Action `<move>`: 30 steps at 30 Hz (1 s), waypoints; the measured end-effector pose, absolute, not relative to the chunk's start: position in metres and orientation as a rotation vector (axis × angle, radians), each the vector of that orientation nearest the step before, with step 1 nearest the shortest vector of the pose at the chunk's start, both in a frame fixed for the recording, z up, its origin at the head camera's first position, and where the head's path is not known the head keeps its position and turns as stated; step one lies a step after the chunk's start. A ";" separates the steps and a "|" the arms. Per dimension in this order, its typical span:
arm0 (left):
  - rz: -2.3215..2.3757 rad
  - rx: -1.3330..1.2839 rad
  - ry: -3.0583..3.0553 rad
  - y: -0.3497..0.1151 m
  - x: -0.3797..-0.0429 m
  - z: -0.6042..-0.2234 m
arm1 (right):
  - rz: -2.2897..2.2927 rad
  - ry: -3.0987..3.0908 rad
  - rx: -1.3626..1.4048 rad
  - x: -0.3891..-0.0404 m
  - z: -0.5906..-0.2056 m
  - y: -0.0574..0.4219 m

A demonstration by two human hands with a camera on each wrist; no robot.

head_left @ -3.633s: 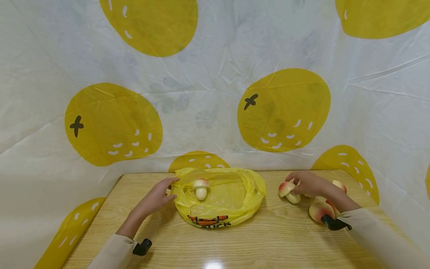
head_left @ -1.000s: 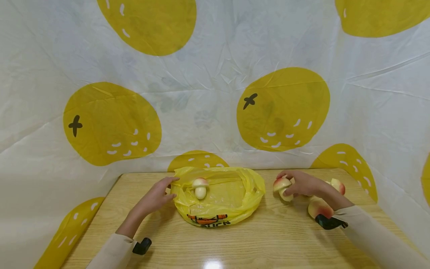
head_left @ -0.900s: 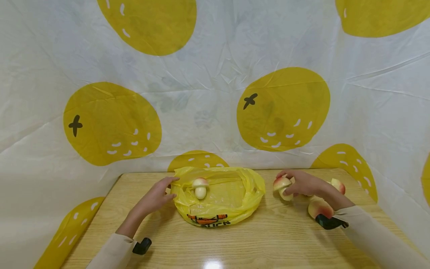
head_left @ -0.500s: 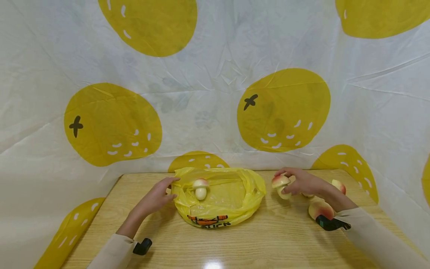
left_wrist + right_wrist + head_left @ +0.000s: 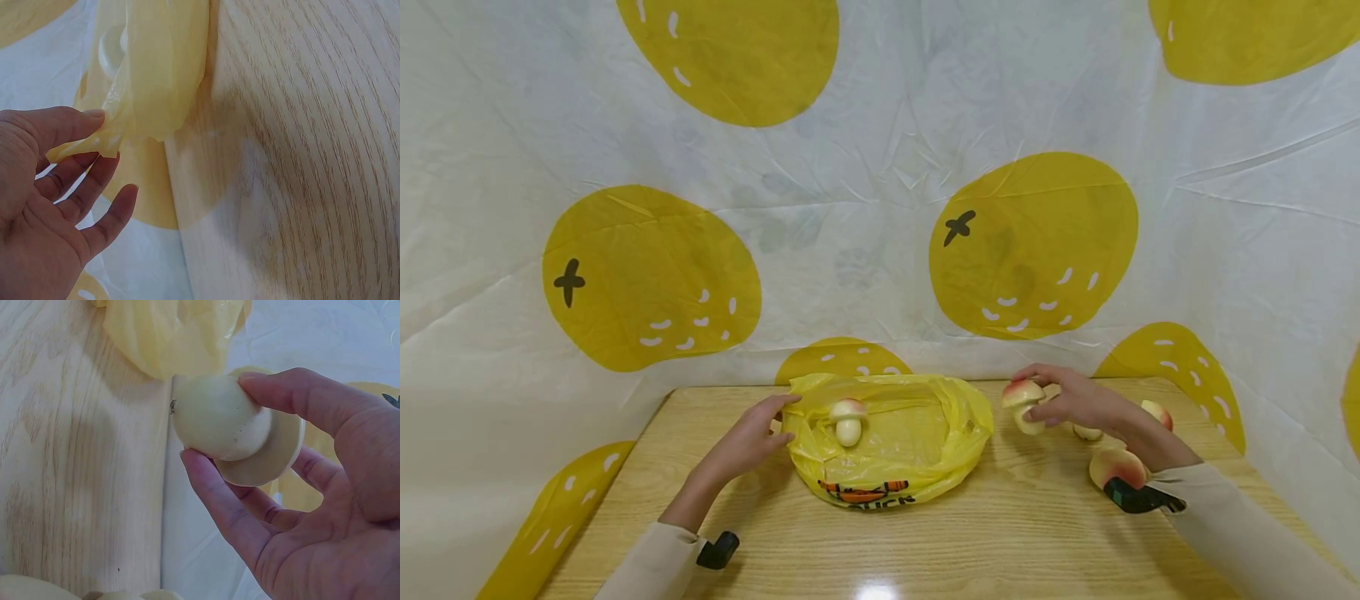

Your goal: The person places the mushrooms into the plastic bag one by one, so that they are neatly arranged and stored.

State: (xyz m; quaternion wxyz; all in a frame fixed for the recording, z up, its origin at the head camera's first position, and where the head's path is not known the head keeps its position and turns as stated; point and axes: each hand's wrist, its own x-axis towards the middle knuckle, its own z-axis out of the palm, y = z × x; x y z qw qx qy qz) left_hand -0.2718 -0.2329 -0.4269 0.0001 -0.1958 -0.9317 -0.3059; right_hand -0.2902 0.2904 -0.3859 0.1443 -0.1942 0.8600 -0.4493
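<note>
A yellow plastic bag lies spread on the table with its mouth towards me. One toy mushroom with a reddish cap sits in it. My left hand pinches the bag's left edge between thumb and fingers, plainly seen in the left wrist view. To the right of the bag, my right hand holds a second toy mushroom, thumb and fingers round its pale stem and cap. In the right wrist view the stem's rounded end faces the camera. This mushroom appears raised off the table.
Under and beside the right forearm lie more toy mushroom-like pieces: a round red-and-cream one, another behind the wrist and a partly hidden one. A patterned cloth hangs behind the wooden table.
My right hand has lifted the mushroom and carried it a little left, towards the bag; its cap has tipped upright. The left hand and the bag have stayed in place.
</note>
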 end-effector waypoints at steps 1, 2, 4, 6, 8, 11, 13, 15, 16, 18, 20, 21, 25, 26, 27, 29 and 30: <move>-0.964 -0.613 -2.927 -0.233 -0.272 -0.427 | -1.303 2.472 -0.562 -0.290 -0.385 0.290; -0.963 -0.613 -2.928 -0.233 -0.272 -0.427 | -1.312 2.468 -0.556 -0.290 -0.384 0.290; -0.966 -0.612 -2.930 -0.233 -0.272 -0.427 | -1.325 2.464 -0.552 -0.290 -0.383 0.289; -0.970 -0.610 -2.932 -0.233 -0.272 -0.426 | -1.340 2.460 -0.548 -0.290 -0.382 0.289; -0.971 -0.611 -2.933 -0.233 -0.272 -0.426 | -1.356 2.454 -0.549 -0.290 -0.382 0.288; -0.972 -0.612 -2.934 -0.232 -0.271 -0.425 | -1.375 2.445 -0.546 -0.290 -0.380 0.286; -0.974 -0.616 -2.934 -0.232 -0.271 -0.425 | -1.387 2.440 -0.547 -0.290 -0.379 0.284; -0.973 -0.615 -2.935 -0.232 -0.271 -0.425 | -1.397 2.438 -0.547 -0.290 -0.378 0.283; -0.973 -0.613 -2.935 -0.232 -0.271 -0.425 | -1.405 2.437 -0.546 -0.290 -0.378 0.282; -0.970 -0.612 -2.934 -0.232 -0.271 -0.425 | -1.411 2.440 -0.543 -0.290 -0.376 0.280; -0.962 -0.610 -2.934 -0.232 -0.271 -0.425 | -1.412 2.446 -0.544 -0.289 -0.375 0.278; -0.959 -0.610 -2.933 -0.232 -0.271 -0.426 | -1.410 2.450 -0.544 -0.289 -0.374 0.277; -0.949 -0.613 -2.932 -0.231 -0.271 -0.425 | -1.407 2.463 -0.552 -0.288 -0.370 0.271; -0.949 -0.613 -2.931 -0.231 -0.271 -0.425 | -1.407 2.465 -0.551 -0.288 -0.369 0.270; -0.947 -0.614 -2.930 -0.231 -0.271 -0.425 | -1.408 2.466 -0.551 -0.288 -0.368 0.268; -0.943 -0.618 -2.930 -0.230 -0.270 -0.425 | -1.406 2.468 -0.546 -0.287 -0.366 0.266; -0.944 -0.620 -2.930 -0.230 -0.270 -0.425 | -1.408 2.465 -0.544 -0.287 -0.366 0.265</move>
